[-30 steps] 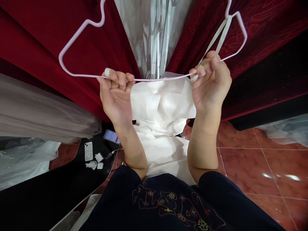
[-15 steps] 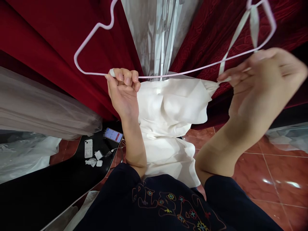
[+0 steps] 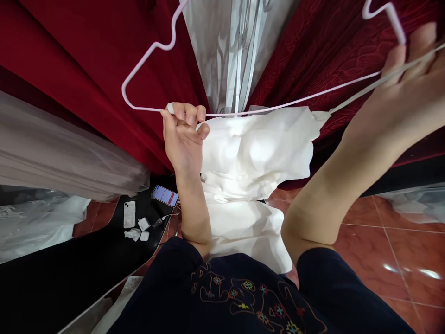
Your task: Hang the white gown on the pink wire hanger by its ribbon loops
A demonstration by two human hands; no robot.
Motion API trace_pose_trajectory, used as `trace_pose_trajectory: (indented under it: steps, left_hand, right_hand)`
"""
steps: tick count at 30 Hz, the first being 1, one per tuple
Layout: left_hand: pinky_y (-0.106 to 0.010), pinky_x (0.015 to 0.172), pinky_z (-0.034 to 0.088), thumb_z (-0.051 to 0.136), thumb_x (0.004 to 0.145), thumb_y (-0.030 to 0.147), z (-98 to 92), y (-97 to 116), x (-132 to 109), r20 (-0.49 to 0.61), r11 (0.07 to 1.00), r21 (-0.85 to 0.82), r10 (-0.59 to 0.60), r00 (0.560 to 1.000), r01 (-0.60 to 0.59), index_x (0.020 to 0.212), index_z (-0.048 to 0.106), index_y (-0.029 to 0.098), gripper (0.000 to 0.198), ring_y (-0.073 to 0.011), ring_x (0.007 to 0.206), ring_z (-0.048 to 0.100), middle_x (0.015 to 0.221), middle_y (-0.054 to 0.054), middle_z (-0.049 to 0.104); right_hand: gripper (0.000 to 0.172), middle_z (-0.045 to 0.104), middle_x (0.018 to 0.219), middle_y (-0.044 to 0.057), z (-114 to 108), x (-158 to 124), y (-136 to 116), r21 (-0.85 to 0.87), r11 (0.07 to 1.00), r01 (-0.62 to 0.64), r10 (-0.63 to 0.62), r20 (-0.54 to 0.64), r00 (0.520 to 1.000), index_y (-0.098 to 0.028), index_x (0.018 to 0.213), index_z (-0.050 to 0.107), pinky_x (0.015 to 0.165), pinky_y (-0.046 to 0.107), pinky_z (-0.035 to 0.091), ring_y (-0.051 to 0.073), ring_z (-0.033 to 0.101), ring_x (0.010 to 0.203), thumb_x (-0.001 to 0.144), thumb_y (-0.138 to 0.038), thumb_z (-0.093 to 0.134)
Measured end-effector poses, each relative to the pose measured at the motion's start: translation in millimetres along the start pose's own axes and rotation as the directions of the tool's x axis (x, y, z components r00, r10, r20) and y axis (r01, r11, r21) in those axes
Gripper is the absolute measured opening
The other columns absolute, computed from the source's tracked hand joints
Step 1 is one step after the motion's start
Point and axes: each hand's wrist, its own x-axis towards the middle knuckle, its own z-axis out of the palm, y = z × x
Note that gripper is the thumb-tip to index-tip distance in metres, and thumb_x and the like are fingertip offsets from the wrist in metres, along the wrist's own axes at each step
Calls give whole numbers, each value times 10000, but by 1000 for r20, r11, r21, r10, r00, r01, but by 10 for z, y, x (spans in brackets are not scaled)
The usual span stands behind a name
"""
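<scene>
My left hand [image 3: 184, 139] is closed around the lower bar of a pale pink hanger [image 3: 288, 104], its thumb pressed against the fingers. A white cover sits on one fingertip. Just below the bar hangs a white garment [image 3: 257, 148] with moulded cups, its top edge beside my left hand. From the garment's right corner a thin white strap [image 3: 358, 95] runs taut up to the right. My right hand [image 3: 399, 97] is raised at the right edge with the strap drawn across its fingers, near the hanger's right end. Part of that hand is out of view.
A black bench [image 3: 114, 250] on the left bears a lit phone [image 3: 166, 195], a white phone [image 3: 129, 214], a charger [image 3: 143, 224] and small white items. Dark red curtains [image 3: 104, 60] hang ahead. Red tiles [image 3: 368, 260] cover the floor at right.
My right hand has moved up and right, pulling the strap off the hanger's right shoulder and stretching it. The hanger and my left hand have shifted slightly right.
</scene>
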Motion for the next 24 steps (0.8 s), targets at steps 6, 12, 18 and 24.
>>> trace_pose_trajectory:
  steps: [6, 12, 18, 24]
  left_hand:
    - [-166, 535, 424, 347, 999, 512, -32, -3, 2, -4, 998, 56, -27, 1000, 27, 785, 396, 210, 374, -132, 797, 530, 790, -22, 388]
    - [-173, 517, 418, 377, 1002, 468, -43, -90, 14, 73, 1000, -27, 7, 997, -5, 790, 427, 217, 333, -137, 816, 540, 786, -23, 431]
    - [-173, 579, 459, 332, 1021, 418, -49, -140, -7, 88, 999, 3, -40, 995, 40, 824, 478, 218, 317, -132, 940, 589, 847, -26, 524]
    - [-187, 721, 487, 381, 1005, 414, -193, -105, -15, 63, 967, 252, -64, 996, 46, 1170, 581, 259, 301, -184, 1215, 557, 1305, -62, 568]
  right_hand:
    - [309, 669, 939, -66, -379, -59, 218, -237, 968, 81, -31, 207, 978, -245, 902, 685, 807, 153, 561, 8, 665, 813, 868, -282, 380]
    - [326, 676, 869, -5, -158, -528, 347, -247, 954, 169, -21, 508, 861, -166, 929, 667, 862, 285, 592, 71, 676, 828, 913, -363, 407]
    - [164, 457, 627, -69, 45, -603, 435, 236, 969, -70, -38, 423, 906, -176, 841, 477, 670, 150, 534, -12, 541, 595, 947, -281, 408]
    - [160, 292, 613, -63, -5, -499, 517, 297, 948, -116, -36, 462, 886, -177, 823, 379, 594, 141, 456, -15, 391, 521, 960, -258, 386]
